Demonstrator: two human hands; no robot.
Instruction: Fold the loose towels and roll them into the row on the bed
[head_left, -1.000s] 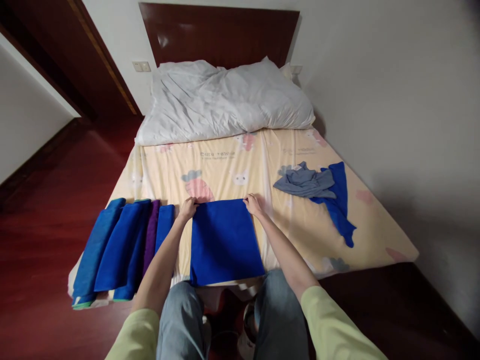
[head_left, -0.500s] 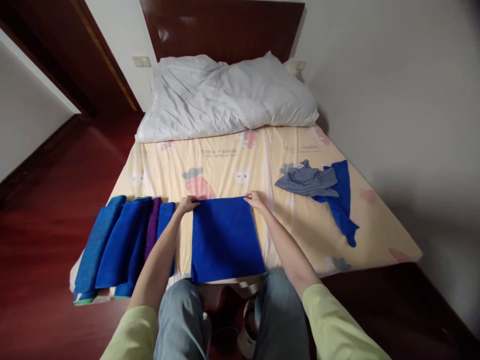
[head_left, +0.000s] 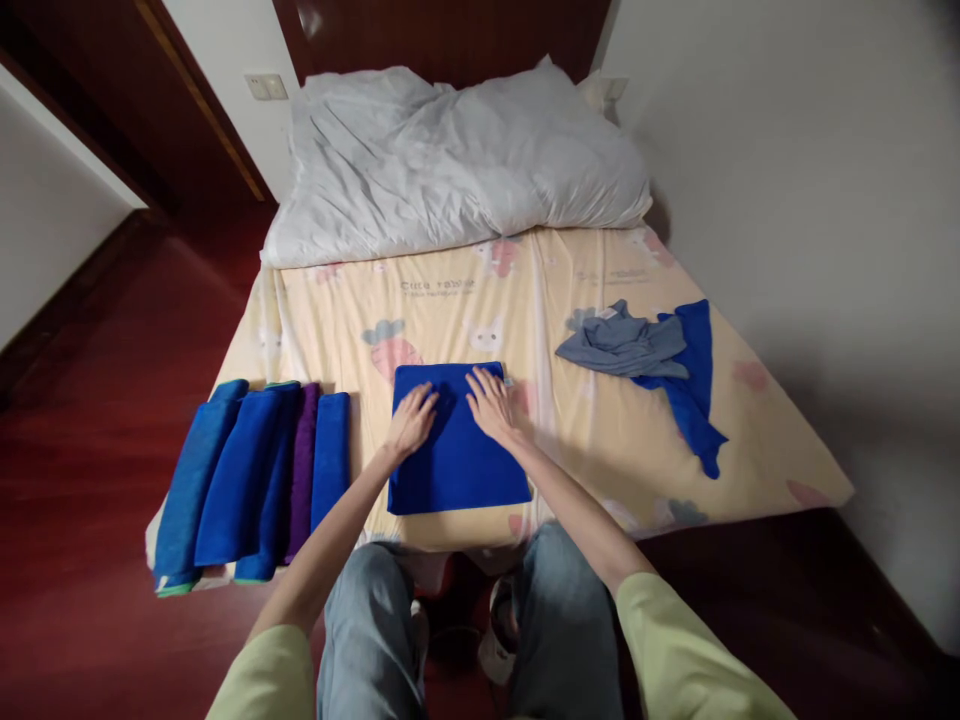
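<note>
A folded blue towel (head_left: 457, 465) lies flat on the yellow printed bed sheet (head_left: 600, 460) near the bed's foot. My left hand (head_left: 411, 420) rests palm-down on the towel's upper left part, fingers spread. My right hand (head_left: 491, 405) lies flat on its upper right part, fingers also spread. Neither hand holds anything.
A row of folded blue towels with one purple one (head_left: 255, 480) lies at the bed's left front. A crumpled grey cloth (head_left: 619, 345) rests on a loose blue cloth (head_left: 694, 385) at the right. A white duvet (head_left: 450, 160) is heaped by the headboard. Dark wooden floor surrounds the bed.
The towel slid farther up onto the bed. My hands let go of its far corners and now lie flat on top of it. The view tilted down.
</note>
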